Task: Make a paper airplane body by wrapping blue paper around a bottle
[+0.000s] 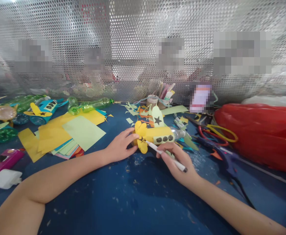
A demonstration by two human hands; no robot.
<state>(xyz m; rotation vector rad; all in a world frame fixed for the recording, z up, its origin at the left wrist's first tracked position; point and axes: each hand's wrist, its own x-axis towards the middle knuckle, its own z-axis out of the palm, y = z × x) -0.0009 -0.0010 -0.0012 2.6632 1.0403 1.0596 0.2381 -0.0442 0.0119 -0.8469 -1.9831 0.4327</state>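
A toy plane made from a plastic bottle (152,133), wrapped in yellow paper, lies on its side at mid-table. My left hand (120,145) steadies its left end, fingers on the yellow petal-shaped propeller (141,126). In my right hand (179,160) is a white marker (154,147), its tip at the black star drawn on the propeller. A pale green wing (157,114) with another black star stands up from the plane. Three dark windows are drawn on a pale green strip along its side. The bottle neck points right.
Coloured paper sheets (84,130) and finished bottle planes (43,112) lie left, near a purple device (7,163). Scissors (214,132), a glue gun (225,156) and a red bag (258,137) are right. Behind are paper scraps, a stick cup (161,101) and a perforated metal screen (130,42).
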